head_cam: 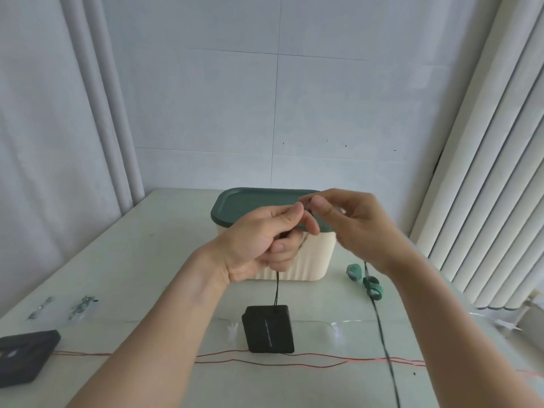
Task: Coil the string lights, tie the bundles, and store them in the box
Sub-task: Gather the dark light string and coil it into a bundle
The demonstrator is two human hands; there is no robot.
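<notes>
My left hand [265, 240] is raised in front of the box and grips a dark green light string. From that hand a short length of the string [276, 290] hangs down to a black battery pack [269, 329] on the table. My right hand [347, 222] pinches the same string just beside my left fingertips. The string's long tail [382, 337] runs down the table's right side towards me. The cream ribbed box [312, 260] stands behind my hands, its dark green lid [244, 201] closed. Two green tie rolls [363, 279] lie to its right.
A red light string [265, 362] stretches across the table near me. A second black pack [23, 357] lies at the left edge, with small packets [82, 306] behind it. Clear light strands [335, 326] lie mid-table. Curtains hang left and right of the wall.
</notes>
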